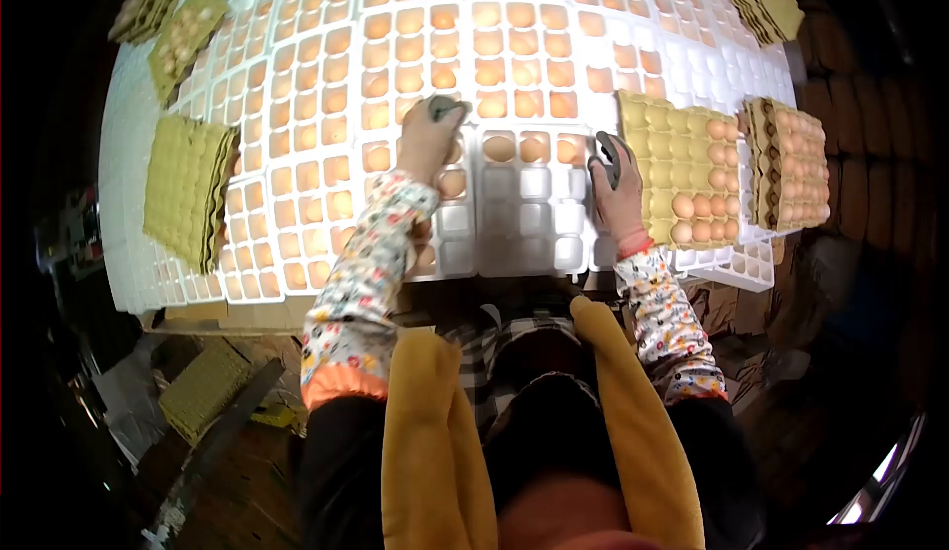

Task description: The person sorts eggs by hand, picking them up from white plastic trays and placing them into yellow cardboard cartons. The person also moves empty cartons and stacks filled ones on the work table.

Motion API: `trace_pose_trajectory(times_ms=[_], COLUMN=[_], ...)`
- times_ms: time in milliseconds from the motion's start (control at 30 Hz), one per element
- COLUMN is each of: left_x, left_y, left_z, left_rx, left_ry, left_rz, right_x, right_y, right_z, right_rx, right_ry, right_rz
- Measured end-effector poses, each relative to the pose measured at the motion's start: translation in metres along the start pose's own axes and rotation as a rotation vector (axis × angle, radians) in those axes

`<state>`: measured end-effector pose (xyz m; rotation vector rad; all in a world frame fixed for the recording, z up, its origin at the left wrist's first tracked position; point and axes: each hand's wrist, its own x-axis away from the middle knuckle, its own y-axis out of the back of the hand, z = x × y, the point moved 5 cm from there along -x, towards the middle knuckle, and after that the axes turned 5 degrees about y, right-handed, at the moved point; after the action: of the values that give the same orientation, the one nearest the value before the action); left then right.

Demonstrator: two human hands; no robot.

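Head view: near us, white tray [535, 218]; at its right edge, right hand [620, 199], fingers bent, grip unclear. Farther, eggs [534, 148] fill its back row; left hand [427, 145] curls, hold unclear. We'd best keep fingertips light, clear of neighbouring eggs.

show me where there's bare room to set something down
Free: white tray pockets between left hand and right hand, bordered by three eggs on the far side; olive carton cells beside the right hand, bordered by more eggs. Crowded: the filled trays left of the left hand.
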<state>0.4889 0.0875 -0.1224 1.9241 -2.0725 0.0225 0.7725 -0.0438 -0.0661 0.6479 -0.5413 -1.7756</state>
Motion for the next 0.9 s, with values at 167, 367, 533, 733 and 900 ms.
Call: trace_pose_trajectory(times_ms=[167, 367, 533, 733, 900], left_x=[0.15, 0.197, 0.226, 0.22, 0.214], left_y=[0.027, -0.12, -0.356, -0.362, -0.344], left_z=[-0.037, -0.109, -0.113, -0.097, -0.121], left_rx=[-0.983, -0.726, -1.058, -1.165, -0.495], left_ry=[0.368, -0.141, -0.741, -0.637, -0.222], left_rz=[0.963, 0.451, 0.412, 0.362, 0.257], right_x=[0.074, 0.07, 0.075, 0.033, -0.008], right_y=[0.16, 0.246, 0.2, 0.24, 0.23], right_z=[-0.028, -0.127, -0.151, -0.194, -0.161], right_rx=[0.116, 0.205, 0.465, -0.749, 0.036], right_ry=[-0.008, -0.082, 0.609, -0.309, 0.238], right_rz=[-0.035, 0.191, 0.325, 0.381, 0.65])
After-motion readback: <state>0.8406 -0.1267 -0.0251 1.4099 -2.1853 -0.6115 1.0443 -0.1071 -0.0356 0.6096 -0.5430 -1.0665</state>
